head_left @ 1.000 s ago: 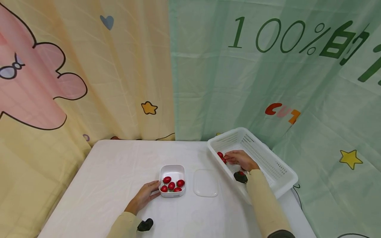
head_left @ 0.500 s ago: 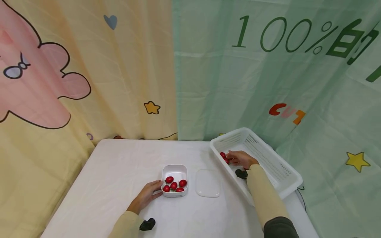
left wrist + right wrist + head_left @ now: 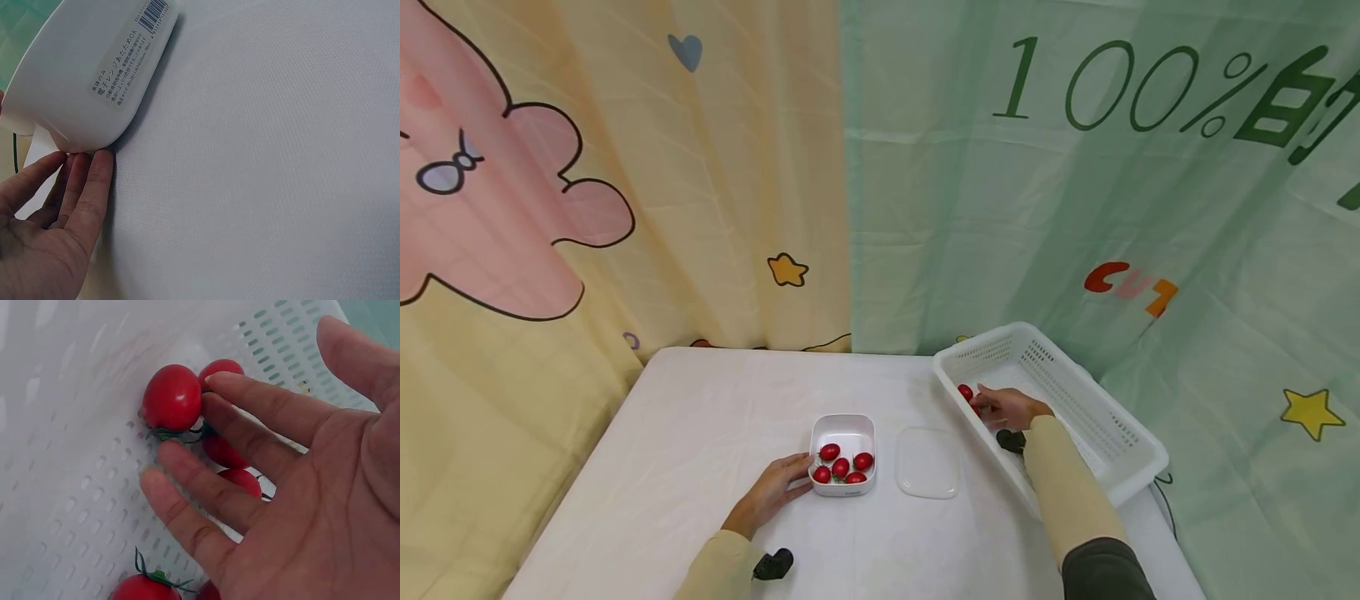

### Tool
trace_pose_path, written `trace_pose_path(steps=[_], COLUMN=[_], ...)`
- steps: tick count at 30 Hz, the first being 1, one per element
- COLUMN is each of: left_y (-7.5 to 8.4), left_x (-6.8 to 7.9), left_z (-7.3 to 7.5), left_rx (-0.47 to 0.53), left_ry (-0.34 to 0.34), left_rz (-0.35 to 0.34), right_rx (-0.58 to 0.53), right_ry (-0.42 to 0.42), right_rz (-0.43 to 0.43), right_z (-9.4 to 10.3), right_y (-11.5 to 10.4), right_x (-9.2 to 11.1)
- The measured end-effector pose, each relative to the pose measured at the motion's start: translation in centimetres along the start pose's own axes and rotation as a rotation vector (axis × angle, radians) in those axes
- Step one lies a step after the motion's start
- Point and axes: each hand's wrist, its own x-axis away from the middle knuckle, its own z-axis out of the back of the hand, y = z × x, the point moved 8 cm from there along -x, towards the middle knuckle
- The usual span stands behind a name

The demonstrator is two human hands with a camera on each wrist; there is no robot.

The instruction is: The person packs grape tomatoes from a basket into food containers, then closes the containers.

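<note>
My left hand (image 3: 771, 493) rests its fingertips against the left side of a small white square container (image 3: 859, 491). Several cherry tomatoes (image 3: 840, 467) lie inside it. In the left wrist view, the fingers are nearly straight and touch the container's lower corner. My right hand (image 3: 1013, 408) is down in a white perforated basket (image 3: 1097, 442), beside its left wall. The right wrist view shows its fingers spread, with the thumb apart. They lie over and beside several cherry tomatoes (image 3: 172, 397); two fingertips are close to the largest one, and whether they touch it I cannot tell.
A clear, flat square lid (image 3: 927, 463) lies between the container and the basket. The table has a white cloth (image 3: 730, 417). Printed curtains (image 3: 917, 208) hang behind it and to its sides. A dark cable (image 3: 1167, 504) runs down beside the basket's right end.
The right hand has shifted slightly toward the near left within the basket, over the tomatoes. The left hand stays at the container. The head view has turned a little to the left.
</note>
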Motion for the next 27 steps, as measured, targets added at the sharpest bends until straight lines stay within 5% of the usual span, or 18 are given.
trace_pose_path(steps=[6,19,27], left_y=[0.1,0.0,0.0], left_x=[0.0,-0.1,0.0], left_z=[0.0,0.1,0.1], left_rx=[-0.004,-0.006,-0.002], left_ry=[-0.004,0.005,0.017], left_rz=[-0.002,-0.005,0.002], right_rx=[0.069,0.051,0.031], right_ry=[-0.012,-0.075,-0.033], right_rz=[-0.078,-0.021,-0.021], right_z=[-0.5,-0.4,-0.4], right_y=[0.9,0.7,0.1], right_x=[0.3,0.5,1.5])
